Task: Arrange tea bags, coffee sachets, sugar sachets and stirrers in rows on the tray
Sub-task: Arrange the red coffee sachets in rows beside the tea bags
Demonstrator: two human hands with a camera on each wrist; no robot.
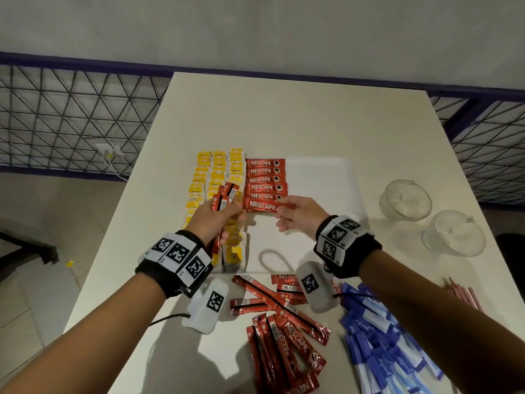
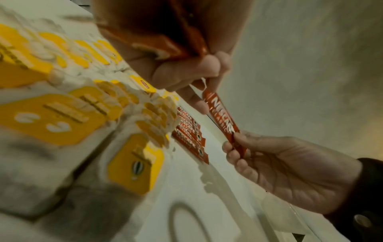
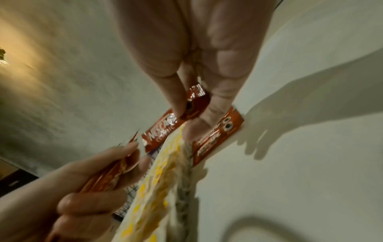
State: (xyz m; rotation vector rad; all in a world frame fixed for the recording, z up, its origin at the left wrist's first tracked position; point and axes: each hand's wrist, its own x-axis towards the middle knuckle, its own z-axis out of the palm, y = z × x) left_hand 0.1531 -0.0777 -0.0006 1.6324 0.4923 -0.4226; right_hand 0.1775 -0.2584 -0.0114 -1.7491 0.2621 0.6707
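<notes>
The tray (image 1: 326,177) is the landmark here; on its left part lie columns of yellow-tagged tea bags (image 1: 218,172), and just right of them a column of red coffee sachets (image 1: 265,179), each lying crosswise with its long axis running left to right across the tray.

The person's right hand (image 1: 295,214) pinches one coffee sachet (image 1: 262,205) by its right end, thumb and fingers closed on the foil; the left wrist view shows that pinch plainly, and the right wrist view shows the fingertips over the printed cup. The sachet's long axis runs left to right, parallel to those already laid, and it sits at the near end of the column, just on the person's side of the last one; whether it rests on the tray or hangs just above cannot be told.

The left hand (image 1: 221,217) is curled round a bundle of spare coffee sachets (image 1: 225,199) above the tea bags, its fingertips at the left end of the single sachet; whether they grip that end is unclear.

The coming move likely turns on keeping this sachet parallel and close against its neighbour; the right hand appears to lead.

Nearer the person than the tray lie loose coffee sachets (image 1: 284,331), blue sugar sachets (image 1: 377,345) and pink stirrers (image 1: 466,297), seemingly unsorted; right of the tray stand two glass cups (image 1: 406,199).
</notes>
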